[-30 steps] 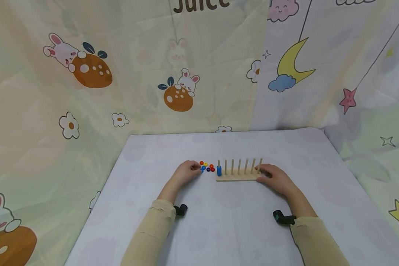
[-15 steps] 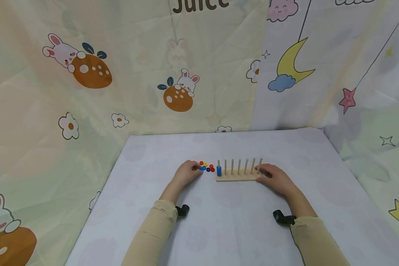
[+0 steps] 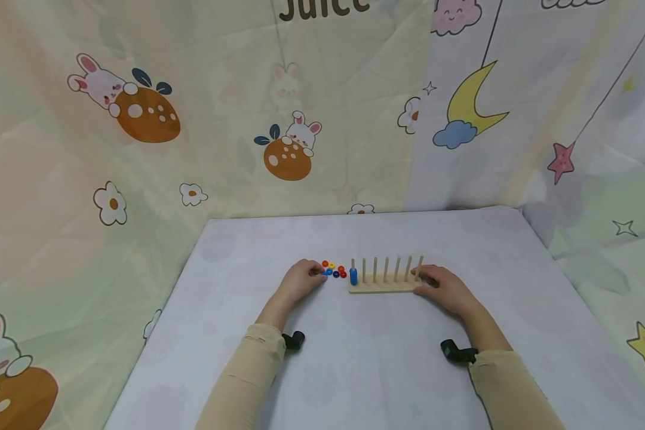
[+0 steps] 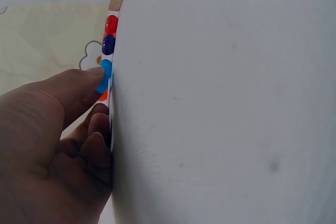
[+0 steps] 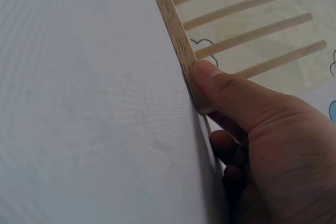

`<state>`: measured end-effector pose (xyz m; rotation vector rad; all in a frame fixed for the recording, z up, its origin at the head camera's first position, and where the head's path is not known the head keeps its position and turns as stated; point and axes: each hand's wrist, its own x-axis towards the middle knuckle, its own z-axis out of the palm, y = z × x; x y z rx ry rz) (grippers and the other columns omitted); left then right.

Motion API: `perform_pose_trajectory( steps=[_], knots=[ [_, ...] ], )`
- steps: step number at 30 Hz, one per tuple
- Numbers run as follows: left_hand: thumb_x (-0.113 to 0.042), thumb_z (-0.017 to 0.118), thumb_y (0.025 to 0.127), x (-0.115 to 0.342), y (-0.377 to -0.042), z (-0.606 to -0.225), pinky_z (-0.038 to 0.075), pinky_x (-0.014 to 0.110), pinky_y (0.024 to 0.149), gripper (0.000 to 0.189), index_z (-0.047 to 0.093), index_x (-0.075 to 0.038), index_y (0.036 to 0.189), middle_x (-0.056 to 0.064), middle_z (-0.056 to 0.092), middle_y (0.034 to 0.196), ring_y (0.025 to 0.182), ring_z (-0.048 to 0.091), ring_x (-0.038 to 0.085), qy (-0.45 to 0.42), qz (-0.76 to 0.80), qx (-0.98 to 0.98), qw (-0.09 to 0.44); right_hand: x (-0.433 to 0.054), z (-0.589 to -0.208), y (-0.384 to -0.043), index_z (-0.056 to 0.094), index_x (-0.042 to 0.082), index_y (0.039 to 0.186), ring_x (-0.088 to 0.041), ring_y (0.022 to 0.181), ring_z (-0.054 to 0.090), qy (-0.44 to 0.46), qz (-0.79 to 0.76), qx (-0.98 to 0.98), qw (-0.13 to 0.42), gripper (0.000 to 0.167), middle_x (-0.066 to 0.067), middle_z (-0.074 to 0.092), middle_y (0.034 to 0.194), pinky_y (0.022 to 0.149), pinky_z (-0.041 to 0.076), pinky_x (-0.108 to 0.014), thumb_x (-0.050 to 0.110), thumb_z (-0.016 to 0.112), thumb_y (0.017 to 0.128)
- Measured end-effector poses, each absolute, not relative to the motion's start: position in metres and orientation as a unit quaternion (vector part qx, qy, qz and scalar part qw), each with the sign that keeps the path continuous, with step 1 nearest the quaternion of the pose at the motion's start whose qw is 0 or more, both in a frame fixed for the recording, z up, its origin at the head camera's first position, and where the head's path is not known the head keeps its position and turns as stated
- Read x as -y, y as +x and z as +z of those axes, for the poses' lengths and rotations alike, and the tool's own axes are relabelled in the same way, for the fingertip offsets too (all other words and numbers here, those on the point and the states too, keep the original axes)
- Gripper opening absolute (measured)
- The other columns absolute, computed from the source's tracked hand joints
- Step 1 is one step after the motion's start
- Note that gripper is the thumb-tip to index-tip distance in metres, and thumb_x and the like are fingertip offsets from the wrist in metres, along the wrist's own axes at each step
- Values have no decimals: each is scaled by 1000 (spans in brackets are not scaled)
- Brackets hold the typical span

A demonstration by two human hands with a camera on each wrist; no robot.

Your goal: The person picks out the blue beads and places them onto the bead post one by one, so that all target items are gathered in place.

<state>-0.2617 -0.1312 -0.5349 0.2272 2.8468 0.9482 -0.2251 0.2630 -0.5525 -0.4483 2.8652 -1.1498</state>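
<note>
A wooden peg rack [image 3: 383,288] with a row of upright pegs stands on the table, a stack of blue beads [image 3: 353,277] on its leftmost peg. My right hand [image 3: 446,289] grips the rack's right end, its thumb [image 5: 207,70] on the front edge of the base. Left of the rack lies a small group of loose beads [image 3: 337,274], red, orange, yellow, blue and dark purple. At that group's left side, my left hand [image 3: 301,279] pinches a blue bead [image 4: 106,81]. Its index fingertip is mostly hidden behind the thumb and bead.
A pale cloth covers the table [image 3: 355,370]. Behind it hangs a printed curtain [image 3: 349,149] with rabbits, flowers and a moon. Each wrist wears a small black camera, one on the left [image 3: 294,340] and one on the right [image 3: 457,352].
My left hand shifts very slightly to the right and then stays at the blue bead. The right hand and the rack keep their place.
</note>
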Motion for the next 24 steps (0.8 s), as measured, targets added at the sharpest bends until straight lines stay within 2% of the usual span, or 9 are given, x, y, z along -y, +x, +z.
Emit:
perform_pose_trajectory(
  steps=[14, 21, 24],
  knots=[
    [-34, 70, 92, 133, -262, -531, 52, 34, 85, 23, 69, -21, 111, -4, 66, 103, 94, 60, 14, 77, 330, -938, 72, -263, -553, -226, 63, 18, 130, -36, 127, 52, -145, -364, -920, 10, 47, -13, 58, 137, 106, 39, -56, 36, 74, 88],
    [-31, 68, 94, 131, -260, -523, 53, 28, 73, 23, 69, -19, 114, -3, 68, 101, 88, 61, 13, 88, 338, -934, 71, -263, -553, -227, 62, 17, 130, -37, 128, 51, -146, -364, -920, 13, 48, -13, 58, 138, 107, 38, -56, 36, 74, 88],
    [-31, 67, 95, 130, -259, -520, 54, 27, 72, 24, 68, -19, 116, -3, 68, 102, 89, 61, 14, 92, 343, -932, 71, -263, -553, -227, 62, 17, 130, -36, 129, 51, -147, -364, -920, 14, 48, -13, 58, 138, 107, 38, -56, 36, 74, 88]
  ],
)
